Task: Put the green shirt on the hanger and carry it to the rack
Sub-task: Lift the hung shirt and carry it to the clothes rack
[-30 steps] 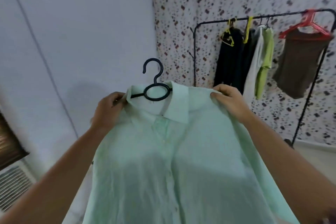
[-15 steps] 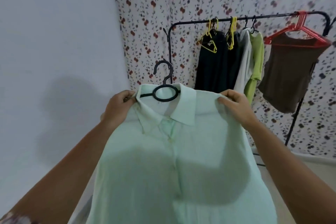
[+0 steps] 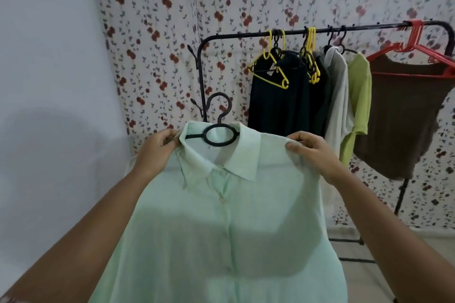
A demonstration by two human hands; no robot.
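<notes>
Floral wall (image 3: 172,32), rack (image 3: 246,34) | hands (image 3: 157,152) (image 3: 312,152) pinching green shirt (image 3: 221,229) shoulders | hanger (image 3: 220,128) inside | no legible writing

Thin, matt, slightly sheer cloth green shirt (image 3: 221,229) on smooth black plastic hanger (image 3: 220,135); matt black metal rack (image 3: 246,35).

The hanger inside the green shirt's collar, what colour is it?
Black. The hanger shows clearly in the head view, its hook rising above the green shirt.

Shirt (image 3: 221,216) on hanger (image 3: 219,128) held in front, rack (image 3: 246,34) behind to the right, garments hanging on it
</notes>
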